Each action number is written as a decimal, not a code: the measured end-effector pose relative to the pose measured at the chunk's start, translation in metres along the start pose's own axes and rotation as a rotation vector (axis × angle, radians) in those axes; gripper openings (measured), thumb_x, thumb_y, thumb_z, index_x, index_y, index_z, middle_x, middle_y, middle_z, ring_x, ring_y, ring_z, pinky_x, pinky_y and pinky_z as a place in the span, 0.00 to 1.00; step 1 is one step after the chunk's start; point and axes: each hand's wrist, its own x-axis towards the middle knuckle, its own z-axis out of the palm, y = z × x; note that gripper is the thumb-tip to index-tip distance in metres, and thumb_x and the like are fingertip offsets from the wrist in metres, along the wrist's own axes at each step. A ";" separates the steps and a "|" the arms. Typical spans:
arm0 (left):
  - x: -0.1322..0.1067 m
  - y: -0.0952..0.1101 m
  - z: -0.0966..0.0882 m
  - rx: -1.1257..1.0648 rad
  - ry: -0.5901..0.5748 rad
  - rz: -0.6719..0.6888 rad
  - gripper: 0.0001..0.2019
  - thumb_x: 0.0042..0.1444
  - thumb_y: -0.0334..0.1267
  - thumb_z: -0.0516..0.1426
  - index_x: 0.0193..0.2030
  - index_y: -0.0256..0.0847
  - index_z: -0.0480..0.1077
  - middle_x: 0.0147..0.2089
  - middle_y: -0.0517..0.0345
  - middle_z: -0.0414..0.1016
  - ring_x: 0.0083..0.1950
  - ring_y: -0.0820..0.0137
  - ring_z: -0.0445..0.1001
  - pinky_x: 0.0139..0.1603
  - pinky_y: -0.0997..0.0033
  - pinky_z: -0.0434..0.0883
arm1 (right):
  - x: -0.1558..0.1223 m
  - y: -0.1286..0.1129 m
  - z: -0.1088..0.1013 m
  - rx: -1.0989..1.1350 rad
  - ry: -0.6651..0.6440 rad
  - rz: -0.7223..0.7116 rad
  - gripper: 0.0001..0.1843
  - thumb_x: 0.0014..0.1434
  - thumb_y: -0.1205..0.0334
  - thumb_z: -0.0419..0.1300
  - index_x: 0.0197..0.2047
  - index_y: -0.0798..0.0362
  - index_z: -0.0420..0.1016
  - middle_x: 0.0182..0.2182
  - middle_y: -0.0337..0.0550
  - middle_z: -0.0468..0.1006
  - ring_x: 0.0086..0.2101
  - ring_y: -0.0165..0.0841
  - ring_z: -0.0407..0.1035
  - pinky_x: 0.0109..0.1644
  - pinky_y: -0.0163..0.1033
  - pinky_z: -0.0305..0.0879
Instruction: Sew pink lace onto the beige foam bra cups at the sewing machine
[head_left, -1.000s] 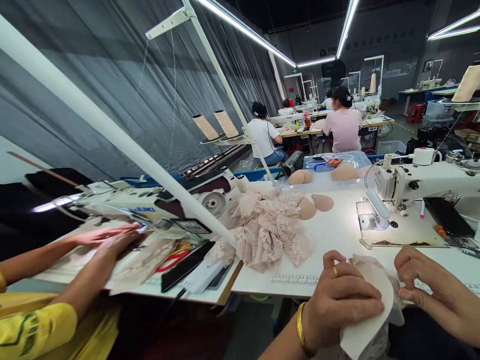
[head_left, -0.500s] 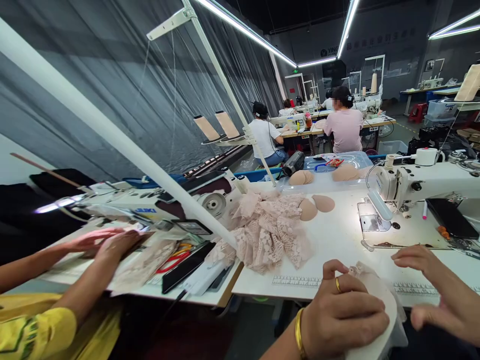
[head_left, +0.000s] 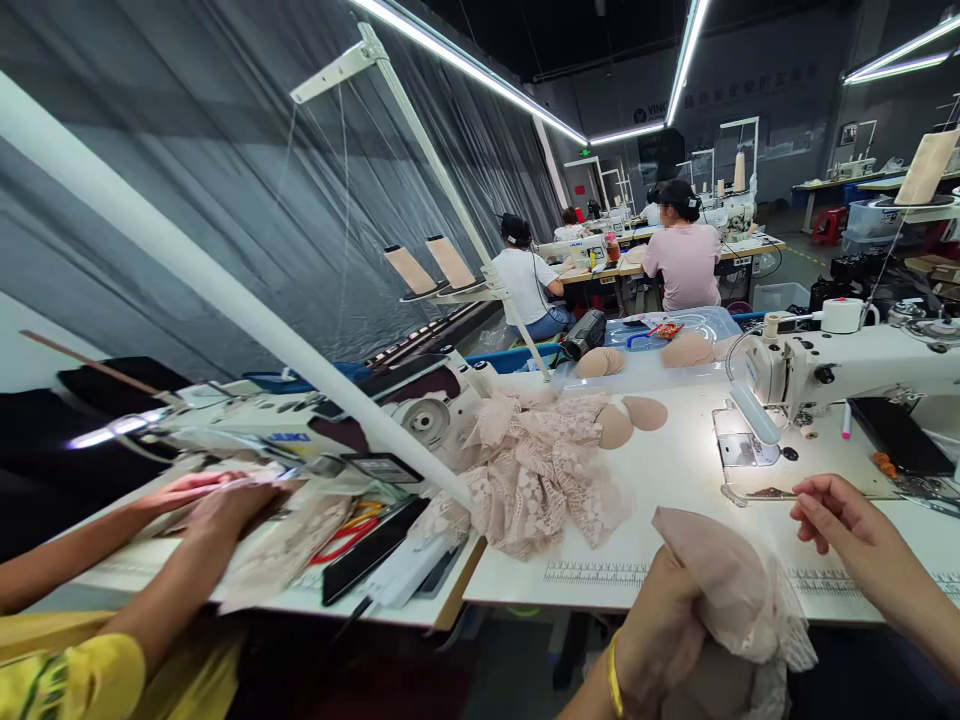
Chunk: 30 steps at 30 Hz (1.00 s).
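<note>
In the lower right, my left hand [head_left: 661,625] is closed around a beige moulded bra cup [head_left: 716,575] with sheer mesh and lace hanging from its right side. The cup's domed face is turned up, just in front of the table edge. My right hand [head_left: 847,520] hovers to the right of it, apart from the fabric, with its fingers curled and its thumb against the index finger; I see nothing between them. Beyond it stands a white sewing machine [head_left: 892,365] with its lamp lit over the needle plate [head_left: 742,440].
A heap of beige lace [head_left: 536,470] and loose cups [head_left: 645,412] lie on the white table. A phone [head_left: 900,437] and a pink-capped pen [head_left: 847,421] lie by the machine. At left, a co-worker's hands [head_left: 225,505] work at another machine; a slanting white pole [head_left: 247,290] crosses in front.
My left hand has turned the cup over, so its beige domed side with mesh now faces up. My right hand has drawn its spread fingers together.
</note>
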 end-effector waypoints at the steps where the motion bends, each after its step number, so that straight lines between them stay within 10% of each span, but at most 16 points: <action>1: 0.000 0.001 0.002 -0.018 0.036 0.000 0.18 0.45 0.44 0.76 0.39 0.36 0.82 0.39 0.50 0.82 0.39 0.65 0.77 0.45 0.68 0.73 | -0.005 0.001 -0.001 -0.063 -0.010 -0.067 0.26 0.66 0.34 0.61 0.53 0.46 0.75 0.45 0.49 0.81 0.38 0.40 0.77 0.37 0.42 0.77; 4: 0.000 0.001 0.007 -0.021 0.084 -0.017 0.18 0.44 0.43 0.77 0.38 0.36 0.82 0.39 0.51 0.82 0.40 0.64 0.78 0.45 0.68 0.73 | -0.020 -0.003 0.006 -0.293 -0.167 -0.400 0.24 0.65 0.47 0.68 0.62 0.40 0.72 0.61 0.50 0.74 0.52 0.44 0.74 0.51 0.46 0.77; 6: -0.001 0.000 0.010 -0.022 0.047 -0.039 0.19 0.44 0.43 0.77 0.41 0.35 0.83 0.39 0.50 0.83 0.40 0.63 0.79 0.47 0.66 0.74 | -0.019 -0.005 0.010 -0.341 -0.202 -0.510 0.10 0.70 0.53 0.62 0.53 0.42 0.75 0.51 0.47 0.77 0.48 0.42 0.74 0.50 0.44 0.76; 11: -0.002 -0.006 0.007 -0.091 0.007 -0.044 0.28 0.45 0.42 0.76 0.53 0.34 0.82 0.50 0.42 0.84 0.51 0.53 0.82 0.57 0.58 0.76 | 0.015 0.007 -0.004 -0.364 0.074 -0.214 0.15 0.73 0.44 0.55 0.42 0.45 0.72 0.38 0.44 0.76 0.35 0.38 0.71 0.34 0.40 0.70; 17: 0.012 0.003 -0.005 -0.071 0.017 -0.046 0.29 0.47 0.46 0.77 0.53 0.33 0.82 0.49 0.41 0.85 0.51 0.53 0.82 0.59 0.58 0.75 | 0.012 0.016 -0.004 0.118 -0.550 0.025 0.47 0.58 0.30 0.68 0.71 0.46 0.62 0.59 0.53 0.77 0.57 0.49 0.74 0.61 0.54 0.72; 20: 0.023 0.026 -0.006 0.048 -0.053 -0.040 0.30 0.47 0.52 0.77 0.51 0.32 0.82 0.47 0.42 0.85 0.49 0.55 0.82 0.54 0.62 0.75 | 0.019 0.005 -0.004 0.023 -0.586 0.016 0.34 0.61 0.38 0.69 0.63 0.46 0.70 0.54 0.47 0.80 0.52 0.45 0.76 0.57 0.49 0.74; 25: 0.042 0.061 -0.010 0.769 -0.575 0.152 0.16 0.57 0.51 0.71 0.42 0.41 0.81 0.44 0.51 0.85 0.47 0.59 0.81 0.51 0.64 0.73 | 0.054 0.001 -0.019 -0.527 -0.258 -0.524 0.15 0.74 0.52 0.52 0.41 0.46 0.78 0.39 0.47 0.81 0.41 0.42 0.73 0.45 0.46 0.73; 30: 0.082 0.034 -0.033 1.742 -0.890 0.638 0.09 0.63 0.33 0.65 0.33 0.42 0.70 0.42 0.58 0.84 0.42 0.65 0.81 0.47 0.65 0.68 | 0.081 0.023 -0.020 -0.710 -0.285 -0.565 0.16 0.75 0.59 0.51 0.38 0.45 0.78 0.37 0.39 0.82 0.38 0.37 0.75 0.43 0.40 0.74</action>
